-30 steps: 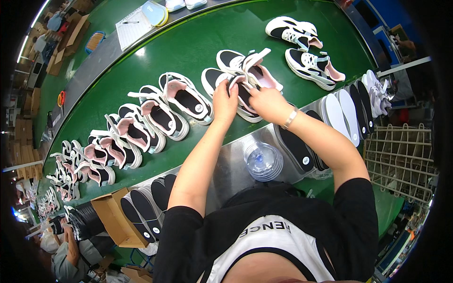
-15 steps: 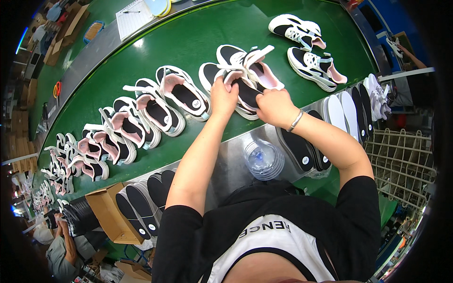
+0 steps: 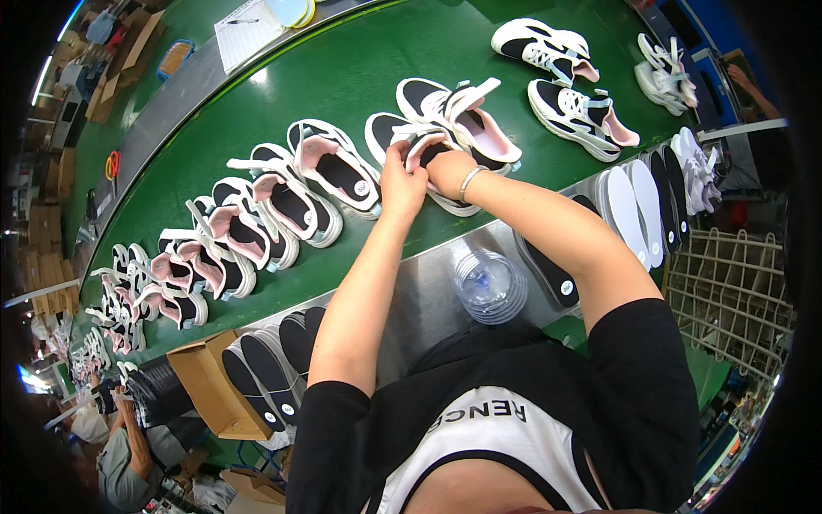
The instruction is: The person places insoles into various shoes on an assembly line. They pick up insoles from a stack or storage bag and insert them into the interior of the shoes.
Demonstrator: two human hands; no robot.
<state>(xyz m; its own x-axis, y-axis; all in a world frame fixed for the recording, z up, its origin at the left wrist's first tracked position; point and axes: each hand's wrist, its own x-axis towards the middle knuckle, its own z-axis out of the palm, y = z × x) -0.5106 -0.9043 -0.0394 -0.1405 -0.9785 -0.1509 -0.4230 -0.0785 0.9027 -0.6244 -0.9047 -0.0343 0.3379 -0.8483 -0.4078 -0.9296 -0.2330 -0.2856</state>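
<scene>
Head view, looking down on a green table (image 3: 334,94). At the middle, see one black-and-white shoe (image 3: 422,140) with pink lining, toe directed to the far left; take this shoe as the landmark. See the left hand (image 3: 402,190) closed on the shoe, thumb and fingers gripping the rim at the tongue side of the opening. See the right hand (image 3: 451,174) bent over the heel half of the same opening, fingertips hidden inside; cannot tell about any grip there. On the right wrist, notice a bracelet (image 3: 471,178).

Just behind the shoe, see a second shoe (image 3: 475,128) of the same kind, tongue pulled up. To the left of the shoe, find a long row of similar shoes (image 3: 244,231). Beyond the shoe to the right, find two matching shoes (image 3: 572,117), laced, and farther that way a pale pair (image 3: 664,83). Between the shoe and the body, notice clear round plastic containers (image 3: 490,287), stacked. On the near right of the shoe, see black insoles (image 3: 546,267), then white insoles (image 3: 644,206). On the near left, well apart from the shoe, see an open cardboard box (image 3: 205,377).
</scene>
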